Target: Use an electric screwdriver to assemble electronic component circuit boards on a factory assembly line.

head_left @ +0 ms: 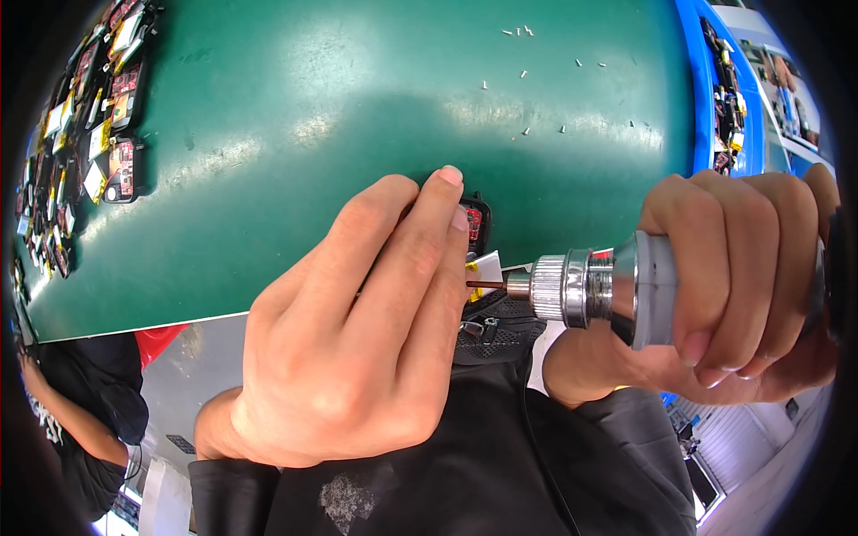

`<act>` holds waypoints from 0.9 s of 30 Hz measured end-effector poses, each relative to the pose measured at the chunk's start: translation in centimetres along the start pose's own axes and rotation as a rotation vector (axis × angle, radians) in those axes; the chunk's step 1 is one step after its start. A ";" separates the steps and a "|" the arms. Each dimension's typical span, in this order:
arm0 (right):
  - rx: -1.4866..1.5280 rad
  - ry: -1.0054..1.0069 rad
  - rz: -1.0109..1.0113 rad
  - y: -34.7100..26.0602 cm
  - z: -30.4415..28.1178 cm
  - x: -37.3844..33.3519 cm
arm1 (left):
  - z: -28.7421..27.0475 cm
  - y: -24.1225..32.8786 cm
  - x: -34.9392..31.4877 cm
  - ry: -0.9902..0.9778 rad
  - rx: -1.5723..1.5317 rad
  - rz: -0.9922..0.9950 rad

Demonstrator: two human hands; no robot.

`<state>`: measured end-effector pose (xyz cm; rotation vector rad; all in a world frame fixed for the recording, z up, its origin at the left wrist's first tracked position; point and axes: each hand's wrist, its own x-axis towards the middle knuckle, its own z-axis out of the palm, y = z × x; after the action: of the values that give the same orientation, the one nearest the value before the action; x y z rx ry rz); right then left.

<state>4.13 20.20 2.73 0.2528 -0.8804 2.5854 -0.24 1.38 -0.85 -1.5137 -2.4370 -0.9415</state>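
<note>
My right hand (746, 268) is wrapped round a powered screwdriver (572, 288) with a silver ridged collar and a grey body. The tool lies nearly level, its thin dark bit pointing left at the near edge of the table. My left hand (353, 313) covers and holds a small black electronic device (483, 223), fingers close together over it. A red circuit board shows in the device's housing beside my fingertips. A white and yellow battery pouch (485, 269) sticks out by the bit. The bit's tip meets the edge of my left fingers, so what it touches is hidden.
Several loose small screws (525, 131) lie on the green table (357, 116) at the far right. Many opened black devices with batteries (121, 170) are heaped along its left side. A blue tray (702, 98) with more devices stands at the right. Another person's arm (80, 415) is at lower left.
</note>
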 end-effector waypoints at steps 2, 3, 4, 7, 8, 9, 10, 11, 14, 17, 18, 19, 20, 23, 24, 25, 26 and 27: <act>0.009 0.006 -0.005 0.0 -0.1 -0.1 | 0.0 0.1 0.0 0.001 -0.003 -0.003; 0.012 0.010 -0.008 0.0 -0.1 -0.1 | -0.1 0.2 0.1 -0.014 -0.015 -0.011; 0.018 0.011 -0.011 0.0 -0.1 -0.1 | -0.2 0.2 0.2 -0.028 -0.024 -0.019; 0.031 0.013 -0.018 0.0 0.0 0.1 | -0.6 0.1 0.0 -0.070 -0.045 -0.007; 0.030 0.010 -0.017 -0.3 -0.2 0.4 | -0.7 -0.1 -0.1 -0.067 -0.044 -0.008; -0.059 -0.042 0.043 -1.0 -0.5 1.1 | -0.6 -0.3 -0.3 -0.067 -0.029 0.007; -0.151 -0.093 0.102 -1.5 -0.6 1.5 | -0.5 -0.4 -0.3 -0.067 -0.016 0.025; -0.173 -0.040 0.100 -1.6 -0.6 1.4 | -0.3 -0.4 -0.4 -0.063 -0.019 0.026; -0.204 0.005 0.083 -1.4 -0.8 1.4 | -0.1 -0.2 -0.4 -0.033 0.010 0.029; -0.251 -0.064 0.117 -1.3 -1.4 1.5 | -0.2 -0.3 -0.4 -0.034 0.012 0.029; -0.296 -0.079 0.121 -1.2 -1.5 1.5 | -0.3 -0.3 -0.4 -0.035 0.019 0.037; -0.288 -0.115 0.137 -1.3 -1.9 1.5 | -0.2 -0.4 -0.4 -0.035 0.026 0.044; -0.288 -0.115 0.140 -1.4 -2.0 1.5 | -0.2 -0.4 -0.4 -0.035 0.025 0.042; -0.312 -0.116 0.155 -1.3 -2.1 1.5 | -0.1 -0.5 -0.5 -0.030 0.025 0.053; -0.309 -0.127 0.152 -1.3 -2.1 1.5 | -0.1 -0.5 -0.5 -0.027 0.018 0.049; -0.305 -0.138 0.148 -1.2 -2.1 1.6 | -0.1 -0.4 -0.5 -0.022 0.013 0.045; -0.304 -0.139 0.149 -1.1 -2.0 1.5 | -0.1 -0.4 -0.5 -0.022 0.013 0.044; -0.323 -0.131 0.144 -1.0 -1.7 1.5 | -0.1 -0.5 -0.4 -0.020 0.011 0.047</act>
<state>3.13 22.42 2.33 0.2763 -1.3913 2.5246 -0.43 0.84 -1.15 -1.5772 -2.4045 -0.9078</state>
